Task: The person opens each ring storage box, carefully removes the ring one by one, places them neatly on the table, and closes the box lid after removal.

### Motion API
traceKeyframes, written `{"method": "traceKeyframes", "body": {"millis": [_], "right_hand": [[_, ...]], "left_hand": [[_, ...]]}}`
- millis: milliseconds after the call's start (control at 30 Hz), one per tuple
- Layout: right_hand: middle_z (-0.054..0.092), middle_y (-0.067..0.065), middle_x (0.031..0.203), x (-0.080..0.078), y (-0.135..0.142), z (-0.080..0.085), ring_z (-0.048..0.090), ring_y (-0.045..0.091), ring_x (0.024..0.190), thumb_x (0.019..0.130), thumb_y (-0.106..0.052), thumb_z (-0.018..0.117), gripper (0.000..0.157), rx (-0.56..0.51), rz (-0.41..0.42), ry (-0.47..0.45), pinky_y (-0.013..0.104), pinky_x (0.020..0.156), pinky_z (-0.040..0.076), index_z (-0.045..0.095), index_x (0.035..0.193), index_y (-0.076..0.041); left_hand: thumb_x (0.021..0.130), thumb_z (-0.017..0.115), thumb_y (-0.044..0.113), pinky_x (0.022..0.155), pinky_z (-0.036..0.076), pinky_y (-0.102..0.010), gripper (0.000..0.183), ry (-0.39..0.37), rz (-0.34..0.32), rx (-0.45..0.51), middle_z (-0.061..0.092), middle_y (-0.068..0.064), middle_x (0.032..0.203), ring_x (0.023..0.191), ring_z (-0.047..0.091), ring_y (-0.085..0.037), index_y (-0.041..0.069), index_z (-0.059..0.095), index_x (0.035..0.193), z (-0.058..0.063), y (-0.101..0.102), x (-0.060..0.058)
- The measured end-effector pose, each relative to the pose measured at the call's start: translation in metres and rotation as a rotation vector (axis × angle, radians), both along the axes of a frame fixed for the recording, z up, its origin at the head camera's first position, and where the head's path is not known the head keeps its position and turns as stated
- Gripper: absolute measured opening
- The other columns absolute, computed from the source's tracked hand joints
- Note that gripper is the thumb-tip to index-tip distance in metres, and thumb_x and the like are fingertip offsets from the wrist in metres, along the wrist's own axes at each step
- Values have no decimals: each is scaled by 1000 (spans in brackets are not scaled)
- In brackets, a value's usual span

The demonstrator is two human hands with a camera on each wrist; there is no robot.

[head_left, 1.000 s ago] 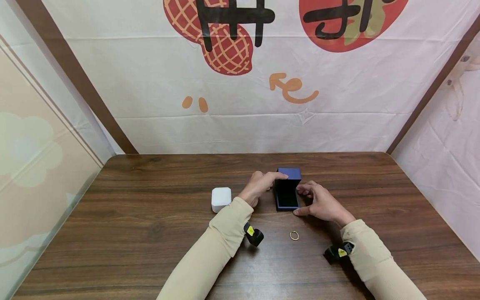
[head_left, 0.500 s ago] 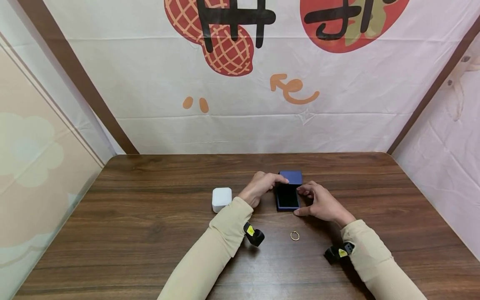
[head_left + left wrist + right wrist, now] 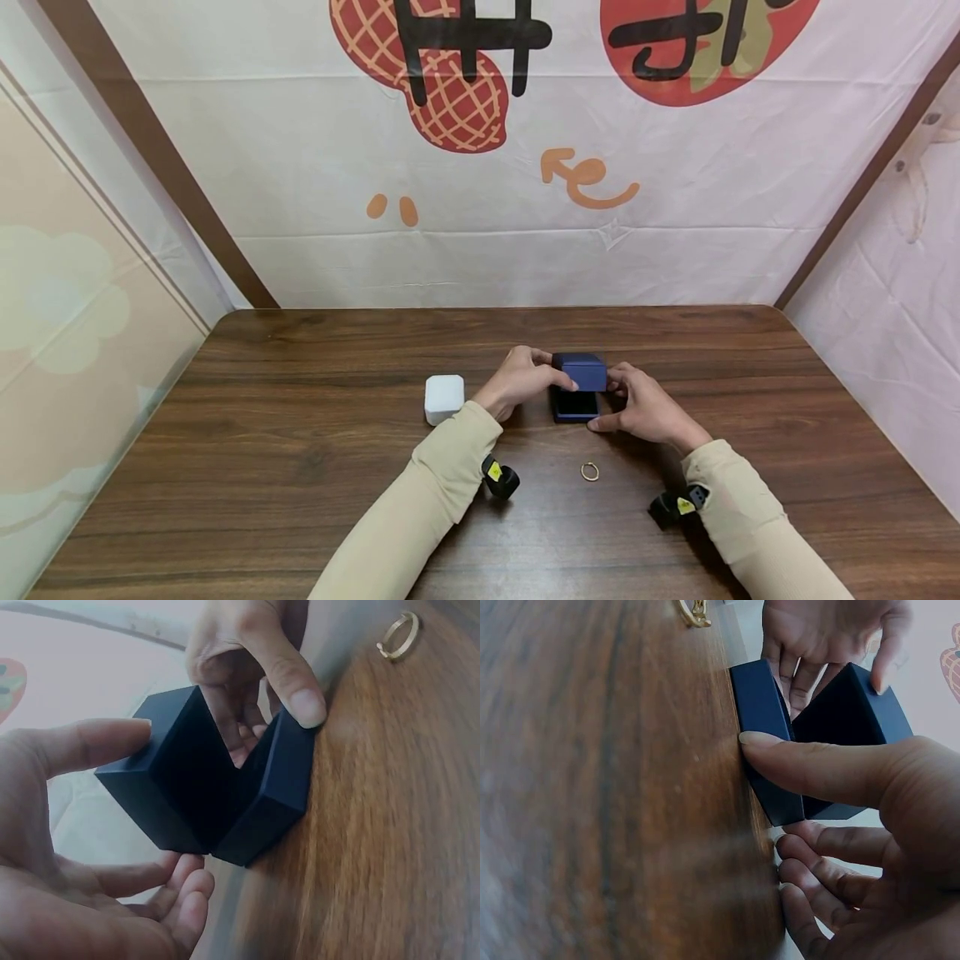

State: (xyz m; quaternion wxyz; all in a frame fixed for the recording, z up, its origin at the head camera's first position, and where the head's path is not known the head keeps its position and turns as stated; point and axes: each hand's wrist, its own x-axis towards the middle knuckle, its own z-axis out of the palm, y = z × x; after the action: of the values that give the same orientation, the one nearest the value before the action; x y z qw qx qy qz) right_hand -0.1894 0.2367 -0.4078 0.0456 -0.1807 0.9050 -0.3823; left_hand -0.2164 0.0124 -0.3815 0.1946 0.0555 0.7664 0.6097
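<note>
A dark blue ring box (image 3: 584, 377) stands on the table with its hinged lid tilted partway over the base. My left hand (image 3: 519, 382) holds the lid, thumb on its front top edge and fingers at the back near the hinge. From the other side, my right hand (image 3: 647, 407) grips the base (image 3: 759, 697), its thumb on the front and its fingers behind. The inside of the box looks black, mostly shaded by the lid. A gold ring (image 3: 590, 472) lies on the table in front of the box, apart from both hands.
A small white box (image 3: 444, 397) with rounded corners stands left of the left hand. The brown wood-grain table (image 3: 315, 500) ends at the back against a printed white curtain (image 3: 315, 183). Dark cameras are strapped to both wrists.
The ring box's lid has swung forward and down from nearly upright to partway over the base, with my left thumb following it. The right hand, ring and white box stay put.
</note>
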Motion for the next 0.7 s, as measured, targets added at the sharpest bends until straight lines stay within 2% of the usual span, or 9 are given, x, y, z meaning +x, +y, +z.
{"method": "traceKeyframes", "body": {"millis": [133,233,367,500,700], "right_hand": [[56,10,103,0,0,1,53,25,92,73,-19,93,51,1,0,-14,40,80,42,69,114,0],[56,10,105,1,0,1,56,25,95,73,-19,93,58,-3,3,-21,41,82,44,67,121,2],[57,11,106,1,0,1,57,25,96,73,-18,93,64,-2,8,-15,42,84,45,65,126,5],[57,11,105,1,-1,1,57,25,97,72,-17,93,69,-1,8,-3,43,85,45,63,129,8],[56,10,102,2,-1,1,57,25,94,70,-14,94,69,4,11,6,42,82,46,63,128,10]], "left_hand": [[72,85,7,93,48,-33,55,43,-21,5,71,-11,103,94,63,-19,-6,65,121,-2,0,2],[69,86,4,86,49,-30,55,115,-29,-39,71,-9,99,88,63,-16,-6,66,119,-3,1,4],[66,89,6,87,49,-32,57,246,-42,-179,71,-9,100,92,64,-20,-3,67,118,-4,2,9],[64,90,10,91,47,-36,61,371,-63,-317,67,-12,108,99,59,-24,-2,67,119,-6,2,13],[63,88,10,100,44,-39,65,483,-78,-388,62,-15,115,109,55,-28,-5,65,122,-9,3,19]]}}
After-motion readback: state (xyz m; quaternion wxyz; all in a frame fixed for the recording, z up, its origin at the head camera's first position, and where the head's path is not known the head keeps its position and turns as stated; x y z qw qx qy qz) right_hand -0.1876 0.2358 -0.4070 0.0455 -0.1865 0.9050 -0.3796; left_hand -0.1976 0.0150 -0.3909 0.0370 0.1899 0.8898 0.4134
